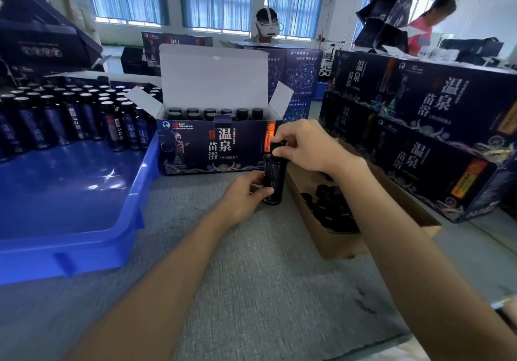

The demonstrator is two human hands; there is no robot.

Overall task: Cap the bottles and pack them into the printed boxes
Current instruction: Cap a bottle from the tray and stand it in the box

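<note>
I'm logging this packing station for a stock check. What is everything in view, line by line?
held bottle: one, dark, upright on the table before the open box
open printed box: one, dark blue, table centre, lid up
packed bottles: two rows visible, black caps, inside the open printed box
tray: one, blue, left
tray bottles: many, dark with silvery tops, far part of the tray
carton: one, brown, right of the held bottle
loose caps: many, black, in the carton
closed printed boxes: several, dark blue, stacked right
table: one, grey
left hand: grips the held bottle's body
right hand: pinches the held bottle's top
</note>
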